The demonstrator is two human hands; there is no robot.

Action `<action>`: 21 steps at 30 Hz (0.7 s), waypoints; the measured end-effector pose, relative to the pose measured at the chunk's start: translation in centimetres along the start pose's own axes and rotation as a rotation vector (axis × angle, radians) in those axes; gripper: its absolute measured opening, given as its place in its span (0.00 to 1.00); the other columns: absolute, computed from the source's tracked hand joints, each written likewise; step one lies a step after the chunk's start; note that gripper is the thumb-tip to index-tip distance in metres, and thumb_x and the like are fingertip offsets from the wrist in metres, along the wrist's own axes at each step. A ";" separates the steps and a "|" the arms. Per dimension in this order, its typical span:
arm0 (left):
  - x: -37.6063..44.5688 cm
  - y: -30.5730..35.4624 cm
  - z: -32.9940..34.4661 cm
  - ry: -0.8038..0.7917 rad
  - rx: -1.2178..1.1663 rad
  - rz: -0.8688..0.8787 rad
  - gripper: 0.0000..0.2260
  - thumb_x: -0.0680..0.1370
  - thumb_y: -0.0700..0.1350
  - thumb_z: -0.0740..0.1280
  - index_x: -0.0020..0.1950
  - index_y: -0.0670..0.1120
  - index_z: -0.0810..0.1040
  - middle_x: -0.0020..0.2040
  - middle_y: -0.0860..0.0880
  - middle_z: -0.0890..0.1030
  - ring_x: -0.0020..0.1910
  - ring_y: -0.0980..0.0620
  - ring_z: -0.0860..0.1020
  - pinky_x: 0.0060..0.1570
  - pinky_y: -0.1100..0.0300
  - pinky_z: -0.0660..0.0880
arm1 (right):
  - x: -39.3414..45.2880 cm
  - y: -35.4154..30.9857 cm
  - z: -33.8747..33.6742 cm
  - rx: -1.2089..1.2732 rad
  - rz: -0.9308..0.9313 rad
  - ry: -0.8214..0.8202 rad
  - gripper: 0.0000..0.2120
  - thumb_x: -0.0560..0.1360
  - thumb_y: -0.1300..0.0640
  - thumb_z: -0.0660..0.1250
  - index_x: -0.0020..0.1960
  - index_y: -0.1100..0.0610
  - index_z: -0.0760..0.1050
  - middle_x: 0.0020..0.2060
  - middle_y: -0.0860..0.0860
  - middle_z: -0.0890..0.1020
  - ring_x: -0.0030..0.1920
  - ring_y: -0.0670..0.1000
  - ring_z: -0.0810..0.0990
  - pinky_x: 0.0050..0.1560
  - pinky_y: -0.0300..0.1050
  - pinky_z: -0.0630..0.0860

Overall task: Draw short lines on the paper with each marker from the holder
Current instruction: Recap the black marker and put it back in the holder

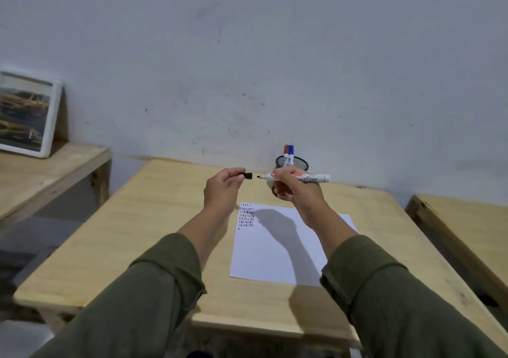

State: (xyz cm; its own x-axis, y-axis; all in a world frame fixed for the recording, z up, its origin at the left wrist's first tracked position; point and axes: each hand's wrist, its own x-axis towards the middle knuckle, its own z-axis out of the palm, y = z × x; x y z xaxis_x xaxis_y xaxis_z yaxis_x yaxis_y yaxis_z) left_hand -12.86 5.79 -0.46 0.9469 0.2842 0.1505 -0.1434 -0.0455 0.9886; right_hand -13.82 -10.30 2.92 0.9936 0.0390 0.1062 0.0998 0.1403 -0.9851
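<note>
My right hand [295,190] holds a white marker [310,178] level above the table, its black tip pointing left and uncapped. A short gap to the left, my left hand [224,185] pinches the black cap [248,176], its mouth facing the tip. Below both hands lies a white sheet of paper [277,250] with rows of short black, red and blue lines in its top left corner. Behind my right hand stands a black mesh holder [298,163] against the wall, holding a red-capped marker [286,152] and a blue-capped marker [291,152].
The paper lies on a light wooden table [137,234]. A second wooden table [467,228] stands to the right across a narrow gap. At the left, a lower wooden shelf [41,170] carries a framed picture [27,113] leaning on the wall.
</note>
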 end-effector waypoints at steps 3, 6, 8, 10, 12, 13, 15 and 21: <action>0.1 0.8 0.4 -0.033 -0.003 0.016 0.07 0.76 0.40 0.66 0.47 0.53 0.80 0.43 0.54 0.81 0.45 0.57 0.77 0.45 0.67 0.70 | 0.1 -0.8 -0.2 -0.013 -0.006 0.005 0.04 0.73 0.63 0.68 0.40 0.58 0.78 0.31 0.53 0.77 0.29 0.47 0.76 0.32 0.38 0.73; 0.1 1.5 0.7 -0.058 -0.027 0.026 0.07 0.76 0.40 0.66 0.49 0.50 0.81 0.44 0.53 0.81 0.44 0.58 0.76 0.45 0.69 0.70 | 0.2 -1.2 -0.5 -0.020 -0.007 -0.001 0.02 0.73 0.62 0.69 0.44 0.61 0.78 0.31 0.53 0.77 0.30 0.48 0.76 0.32 0.38 0.73; 0.0 1.8 0.9 -0.070 -0.022 0.029 0.07 0.76 0.40 0.66 0.51 0.49 0.81 0.43 0.53 0.81 0.43 0.59 0.76 0.44 0.69 0.70 | 0.2 -1.3 -0.6 -0.022 -0.005 -0.004 0.04 0.73 0.62 0.69 0.47 0.62 0.78 0.31 0.53 0.77 0.30 0.48 0.76 0.32 0.38 0.73; -0.1 2.0 1.0 -0.080 -0.014 0.024 0.07 0.76 0.41 0.66 0.51 0.49 0.81 0.42 0.54 0.81 0.42 0.60 0.76 0.44 0.69 0.70 | 0.1 -1.5 -0.7 -0.021 -0.012 -0.011 0.04 0.73 0.62 0.69 0.46 0.63 0.78 0.31 0.54 0.77 0.30 0.47 0.76 0.32 0.38 0.73; -0.2 2.1 1.2 -0.099 -0.017 0.017 0.07 0.76 0.42 0.66 0.51 0.49 0.81 0.42 0.54 0.81 0.43 0.60 0.76 0.44 0.68 0.70 | 0.1 -1.6 -0.7 -0.020 -0.011 -0.016 0.03 0.73 0.62 0.69 0.46 0.62 0.78 0.32 0.54 0.77 0.30 0.47 0.76 0.33 0.38 0.73; -0.2 2.2 1.2 -0.112 -0.020 0.010 0.07 0.76 0.42 0.66 0.51 0.49 0.81 0.43 0.54 0.81 0.44 0.59 0.76 0.46 0.67 0.70 | 0.2 -1.7 -0.8 -0.021 -0.011 -0.016 0.03 0.73 0.62 0.69 0.46 0.62 0.78 0.32 0.54 0.77 0.30 0.47 0.76 0.34 0.39 0.73; -0.3 2.4 1.4 -0.137 -0.031 0.003 0.07 0.76 0.42 0.66 0.51 0.50 0.81 0.44 0.52 0.81 0.44 0.58 0.76 0.47 0.66 0.70 | 0.3 -1.8 -0.8 -0.021 -0.009 -0.015 0.04 0.73 0.62 0.69 0.46 0.62 0.78 0.32 0.54 0.77 0.30 0.47 0.76 0.34 0.38 0.74; -0.5 3.4 1.8 -0.201 -0.017 -0.019 0.10 0.79 0.45 0.62 0.56 0.44 0.80 0.49 0.48 0.82 0.43 0.56 0.77 0.40 0.69 0.72 | 0.3 -2.5 -0.8 -0.016 -0.026 -0.048 0.02 0.74 0.63 0.68 0.42 0.60 0.78 0.34 0.55 0.77 0.31 0.48 0.76 0.33 0.37 0.74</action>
State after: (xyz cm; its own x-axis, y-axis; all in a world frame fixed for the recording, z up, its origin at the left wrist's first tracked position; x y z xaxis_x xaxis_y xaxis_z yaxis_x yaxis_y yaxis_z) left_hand -13.27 3.81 2.87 0.9876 0.0882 0.1302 -0.1285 -0.0249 0.9914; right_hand -13.70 -11.39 5.27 0.9870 0.0833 0.1374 0.1263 0.1261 -0.9839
